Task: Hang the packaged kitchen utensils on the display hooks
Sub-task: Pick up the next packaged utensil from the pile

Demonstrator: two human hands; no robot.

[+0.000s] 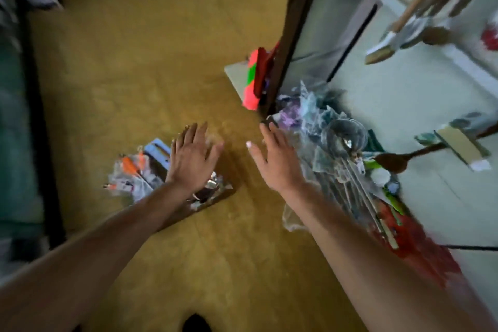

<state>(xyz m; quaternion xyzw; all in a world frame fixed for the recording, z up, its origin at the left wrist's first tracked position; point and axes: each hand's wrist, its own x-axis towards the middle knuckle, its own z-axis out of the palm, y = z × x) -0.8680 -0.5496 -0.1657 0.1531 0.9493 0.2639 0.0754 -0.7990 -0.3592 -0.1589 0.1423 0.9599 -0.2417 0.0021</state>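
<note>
Both hands empty, fingers straight and spread. Left hand (192,159) hovers over a cardboard box (225,191) of packaged utensils (129,178) on the floor (148,75), mid-frame. Right hand (275,159) is just beside a bundle of bagged spoons (336,148) at the display board (404,89); contact is too blurred to tell. A wooden spoon (393,160) and wooden spatulas (404,21) hang on the board.

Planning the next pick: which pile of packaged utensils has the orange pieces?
The left pile, beside the left hand, with a blue pack too; the right pile by the board shows clear-wrapped spoons.
</note>
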